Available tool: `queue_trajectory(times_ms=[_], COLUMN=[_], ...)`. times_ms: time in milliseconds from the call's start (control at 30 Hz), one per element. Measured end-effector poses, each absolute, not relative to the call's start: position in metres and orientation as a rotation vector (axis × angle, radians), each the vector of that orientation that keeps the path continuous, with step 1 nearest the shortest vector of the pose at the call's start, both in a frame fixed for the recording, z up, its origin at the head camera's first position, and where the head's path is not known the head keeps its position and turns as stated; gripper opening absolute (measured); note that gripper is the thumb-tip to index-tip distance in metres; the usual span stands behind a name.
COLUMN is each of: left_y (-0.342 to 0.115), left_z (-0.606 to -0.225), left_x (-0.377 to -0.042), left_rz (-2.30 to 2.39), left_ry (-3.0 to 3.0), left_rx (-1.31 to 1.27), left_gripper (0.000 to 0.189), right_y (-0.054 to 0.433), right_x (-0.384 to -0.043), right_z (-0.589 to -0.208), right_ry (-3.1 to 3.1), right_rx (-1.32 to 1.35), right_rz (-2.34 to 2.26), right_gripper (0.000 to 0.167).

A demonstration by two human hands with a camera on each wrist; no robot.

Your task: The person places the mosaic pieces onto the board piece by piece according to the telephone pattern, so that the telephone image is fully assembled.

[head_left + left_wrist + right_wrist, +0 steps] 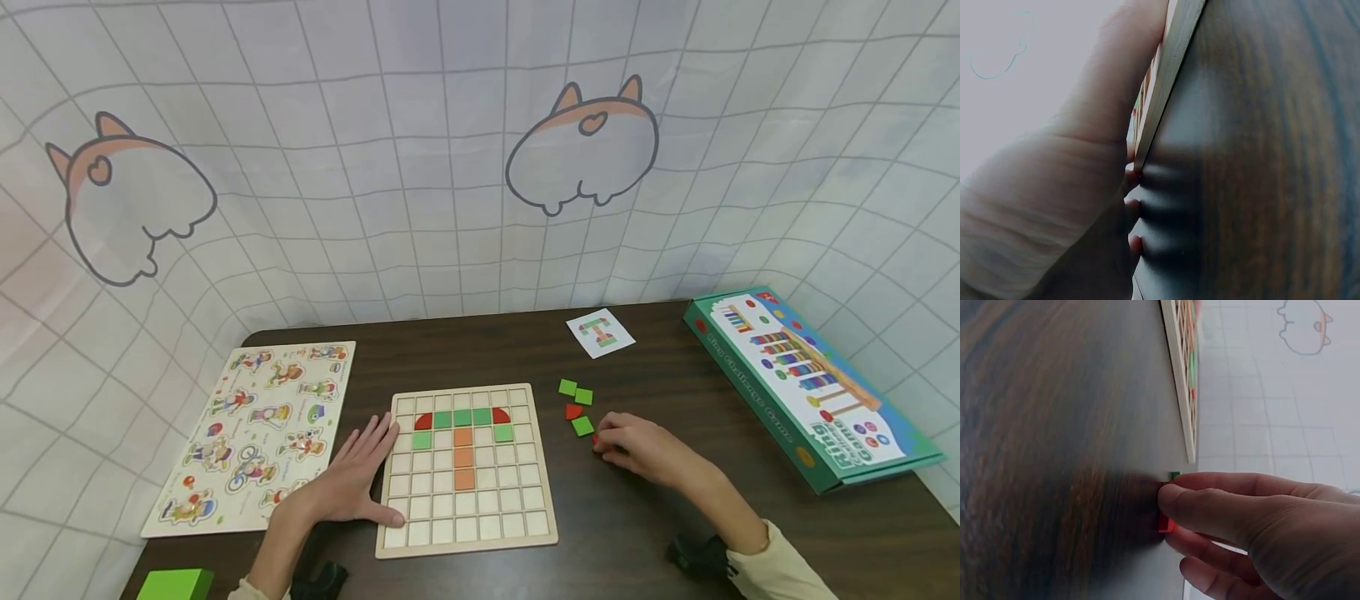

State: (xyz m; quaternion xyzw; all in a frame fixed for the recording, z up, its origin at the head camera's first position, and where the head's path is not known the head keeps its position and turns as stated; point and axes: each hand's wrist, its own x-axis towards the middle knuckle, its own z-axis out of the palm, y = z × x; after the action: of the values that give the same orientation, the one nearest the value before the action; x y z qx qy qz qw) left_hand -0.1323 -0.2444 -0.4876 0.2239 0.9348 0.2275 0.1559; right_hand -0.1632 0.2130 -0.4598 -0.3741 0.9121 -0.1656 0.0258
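Note:
A wooden grid board (507,541) lies on the table, with red rounded pieces (423,422), green squares (462,417) and a column of orange squares (464,457) in its cells. My left hand (351,477) rests at the board's left edge with fingers spread, thumb over the lower left corner. To the right of the board, my right hand (643,447) pinches a small red piece (1165,523) between thumb and fingers, low at the tabletop. Close by are loose green squares (582,427) and another red piece (573,412). My fingers partly hide the pinched piece.
A white card (600,332) with a coloured pattern lies behind the loose pieces. At right is a green game box (757,400). A picture puzzle board (255,433) lies at left, and a bright green block (176,585) is at the near left. A curtain (420,208) hangs behind.

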Motion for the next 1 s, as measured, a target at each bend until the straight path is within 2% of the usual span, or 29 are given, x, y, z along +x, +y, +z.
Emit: queue_trajectory(times_ms=[533,833,1000], left_y=[-0.245,-0.245,-0.245], left_z=[-0.487,-0.487,-0.487], left_x=[-0.132,-0.131,-0.133], left_rz=[0.642,0.644,0.631], left_ry=[2.672,2.673,2.676], left_rx=[0.644,0.660,0.655], left_gripper=[0.130,0.130,0.131], right_y=[0.207,0.166,0.139], right_x=[-0.162,-0.157,-0.157], right_z=[-0.464,-0.457,-0.457], right_ry=[2.894,2.731,2.602], right_rx=[-1.164,-1.326,-1.405], right_rz=[-0.514,-0.788,-0.864], right_gripper=[0.012,0.029,0.030])
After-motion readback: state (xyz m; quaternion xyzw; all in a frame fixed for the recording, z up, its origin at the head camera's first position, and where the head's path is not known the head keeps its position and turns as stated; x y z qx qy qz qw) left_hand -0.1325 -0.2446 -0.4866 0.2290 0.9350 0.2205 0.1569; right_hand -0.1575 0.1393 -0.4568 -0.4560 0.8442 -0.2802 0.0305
